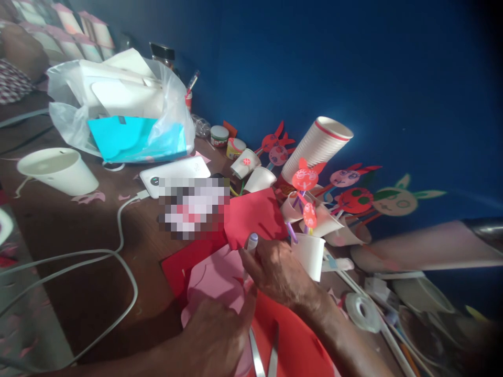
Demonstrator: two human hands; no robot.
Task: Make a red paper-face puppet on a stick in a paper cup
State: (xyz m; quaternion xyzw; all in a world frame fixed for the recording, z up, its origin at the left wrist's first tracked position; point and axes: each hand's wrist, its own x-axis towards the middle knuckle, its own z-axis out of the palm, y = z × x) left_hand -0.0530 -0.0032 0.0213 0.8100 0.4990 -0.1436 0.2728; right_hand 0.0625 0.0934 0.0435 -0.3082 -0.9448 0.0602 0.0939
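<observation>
My right hand (277, 272) is closed around a pen (250, 245) with a pale cap, its tip down on a pink paper sheet (214, 280). Lower down, my left hand (214, 335) presses on the same pink sheet with its fingers curled; I cannot make out whether it holds anything. The pink sheet lies on red paper (293, 340) spread over the brown table (78, 235). Another folded red sheet (253, 214) sits just beyond the pen. A white paper cup (310, 254) stands right beside my right hand.
Paper cups with red and pink bunny faces on sticks (306, 180) cluster against the blue wall, beside a tall cup stack (316, 146). A white cable (98, 256) loops from a power bank (176, 173). A plastic bag (121, 110), bucket (58, 170) and tape roll (363, 311) lie around.
</observation>
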